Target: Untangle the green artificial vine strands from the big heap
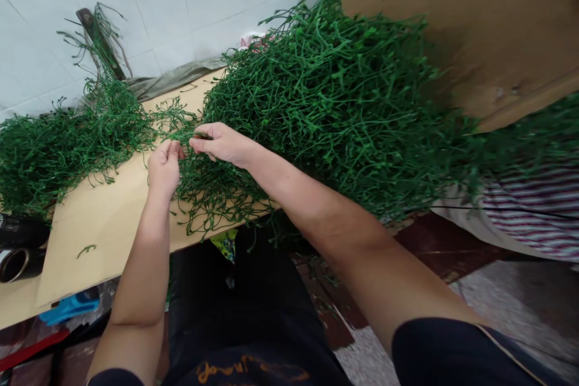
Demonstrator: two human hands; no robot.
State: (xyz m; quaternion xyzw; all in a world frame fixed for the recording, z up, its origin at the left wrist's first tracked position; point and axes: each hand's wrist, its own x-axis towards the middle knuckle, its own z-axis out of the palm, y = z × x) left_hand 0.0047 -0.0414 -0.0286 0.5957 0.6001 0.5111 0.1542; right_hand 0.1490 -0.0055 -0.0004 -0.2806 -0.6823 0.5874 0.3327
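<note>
A large heap of thin green branching stems [316, 90] with small knobbed tips lies on the tan board [108, 205] in front of me. My right hand [221, 142] is at the heap's left edge, thumb and fingers pinched on a green stem. Close beside it on the left, my left hand [165, 166] has its thumb pressed against its curled fingers. What those fingers hold is hidden. Loose stems [172, 113] lie just beyond both hands. A second, smaller pile of green stems [67, 145] spreads over the board's far left.
A brown cardboard sheet [474, 24] stands over the heap at right. White tiled wall [158, 0] closes off the back. Dark cylindrical containers [20, 262] sit at the left edge, near a blue plastic object [70, 306]. Striped fabric [534, 211] lies at right. One stem piece [85, 249] rests on the board.
</note>
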